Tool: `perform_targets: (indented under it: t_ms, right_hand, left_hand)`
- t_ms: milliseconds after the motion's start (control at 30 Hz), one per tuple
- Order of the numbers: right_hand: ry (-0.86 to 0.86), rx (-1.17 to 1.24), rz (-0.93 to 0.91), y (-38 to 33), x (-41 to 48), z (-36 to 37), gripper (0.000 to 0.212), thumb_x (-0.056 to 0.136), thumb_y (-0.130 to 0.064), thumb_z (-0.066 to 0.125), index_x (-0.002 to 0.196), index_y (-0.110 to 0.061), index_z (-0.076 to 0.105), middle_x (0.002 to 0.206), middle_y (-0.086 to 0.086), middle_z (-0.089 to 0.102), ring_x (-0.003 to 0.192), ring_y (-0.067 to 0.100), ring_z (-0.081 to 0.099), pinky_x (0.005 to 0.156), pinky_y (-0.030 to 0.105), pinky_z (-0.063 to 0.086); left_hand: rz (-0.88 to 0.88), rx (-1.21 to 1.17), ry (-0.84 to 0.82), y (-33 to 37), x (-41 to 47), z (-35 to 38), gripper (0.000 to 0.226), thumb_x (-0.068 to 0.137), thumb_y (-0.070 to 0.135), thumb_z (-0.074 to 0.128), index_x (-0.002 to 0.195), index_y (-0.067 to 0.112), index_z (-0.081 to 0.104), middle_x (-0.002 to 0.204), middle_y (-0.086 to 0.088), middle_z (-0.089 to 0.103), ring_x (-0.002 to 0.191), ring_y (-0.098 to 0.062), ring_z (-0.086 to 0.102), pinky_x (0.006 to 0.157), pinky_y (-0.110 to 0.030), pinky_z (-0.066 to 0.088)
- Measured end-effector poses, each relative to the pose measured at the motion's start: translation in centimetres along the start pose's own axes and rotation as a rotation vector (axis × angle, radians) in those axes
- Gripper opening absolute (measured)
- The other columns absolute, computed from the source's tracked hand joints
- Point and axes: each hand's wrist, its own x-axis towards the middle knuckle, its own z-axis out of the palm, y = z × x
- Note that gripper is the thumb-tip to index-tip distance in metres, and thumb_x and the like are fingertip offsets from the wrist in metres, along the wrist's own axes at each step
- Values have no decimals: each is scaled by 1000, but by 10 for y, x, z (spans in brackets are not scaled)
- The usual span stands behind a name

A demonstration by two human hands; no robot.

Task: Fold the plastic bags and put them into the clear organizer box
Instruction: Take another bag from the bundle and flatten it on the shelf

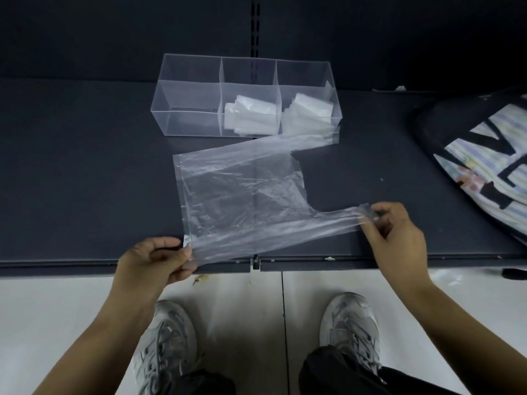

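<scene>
One unfolded plastic bag (242, 195) is all we count on the dark shelf (85, 181). Where does it sit against our hands?

It lies flat between them and stretches away from us, just in front of the clear organizer box (245, 69). Our left hand (159, 260) pinches its near left corner at the shelf's front edge, with the thumb on top and the fingers curled under. Our right hand (396, 232) pinches the end of the near handle (328, 223), which is drawn out to the right as a taut strip.

And the second handle?

The far handle (308, 139) lies loose on the shelf, with its end at the box's right front corner.

What do we count in the box?

Three compartments in one row. Two hold folded bags: the middle pile (251, 115) and the right pile (308, 109). We cannot tell how many bags are in each, because the plastic blurs together.

Anything else?

One striped fabric item (484, 155) with black letters lies at the shelf's right end, well apart from the box. Our two grey sneakers, the left sneaker (168, 346) and the right sneaker (353, 332), stand on the pale floor (57, 323) below.
</scene>
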Motion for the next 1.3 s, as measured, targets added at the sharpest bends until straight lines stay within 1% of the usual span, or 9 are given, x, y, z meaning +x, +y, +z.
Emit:
perform_targets:
  t_ms: [100, 200, 333, 467, 600, 767, 1033, 1167, 1300]
  right_hand:
    - [-115, -77, 30, 0, -12, -11, 45, 86, -25, 69, 124, -16, 47, 68, -5, 56, 65, 10, 56, 56, 31, 42]
    - [-312, -155, 80, -8, -15, -28, 68, 81, -17, 73, 139, -16, 37, 94, 2, 55, 83, 20, 56, 74, 35, 45]
    - [-215, -98, -211, -65, -10, -27, 57, 88, -17, 60, 142, -15, 40, 134, 8, 44, 124, 25, 46, 104, 32, 33]
    - [-465, -12, -588, -143, -22, 45, 53, 101, -27, 37, 151, -13, 24, 159, 4, 18, 146, 16, 13, 120, 28, 7]
    - [-510, -310, -684, -137, -29, 108, 63, 102, -44, 30, 153, -15, 6, 162, 3, -1, 148, 15, -4, 119, 34, -6]
    - [-342, -480, -557, -69, -3, 85, 75, 91, -63, 7, 153, -20, 0, 162, -1, -1, 148, 14, -8, 119, 38, -7]
    - [-75, -486, -93, 21, 36, 15, 67, 98, -47, 27, 151, -7, 23, 159, 15, 16, 147, 29, 12, 119, 48, 5]
    - [-78, -192, -295, -20, 9, 21, 62, 97, -41, 45, 144, -1, 35, 154, 17, 26, 143, 32, 23, 118, 46, 17]
    - [-513, -66, -733, -88, -50, 52, 81, 86, -64, 46, 148, -14, 31, 159, 3, 19, 147, 15, 12, 120, 32, 4]
  left_hand:
    - [91, 132, 37, 2, -3, -5, 24, 83, 6, 71, 105, 8, 61, 72, -6, 73, 64, -18, 72, 56, -21, 56]
    - [259, 423, 119, 4, -6, -12, 31, 84, 19, 72, 111, 14, 58, 68, 2, 70, 63, -11, 67, 64, -23, 50]
    - [704, 715, 311, 12, -2, 0, 24, 93, 11, 57, 117, 8, 61, 107, -6, 58, 87, -17, 56, 81, -26, 42]
    - [881, 1015, 114, 6, 12, 28, 42, 102, 16, 36, 139, -4, 43, 146, -21, 40, 139, -33, 34, 116, -39, 20]
    - [858, 1357, 35, -15, 26, 25, 77, 93, 54, 6, 151, 4, 16, 158, -11, 13, 147, -24, 9, 120, -45, 7]
    - [850, 1395, 39, -19, 33, 20, 80, 93, 61, 6, 153, 8, 12, 159, -9, 14, 148, -21, 7, 120, -44, 5]
    - [993, 1420, -45, -23, 25, -3, 78, 94, 63, 13, 150, 9, 21, 158, -11, 19, 147, -25, 14, 118, -49, 10]
    - [1246, 1499, -274, -39, 15, -31, 68, 93, 53, 38, 146, 12, 34, 153, -8, 34, 141, -25, 32, 113, -50, 23]
    - [1401, 1322, -154, -27, 7, -33, 43, 102, 10, 27, 123, 10, 65, 130, -7, 61, 121, -25, 57, 106, -49, 40]
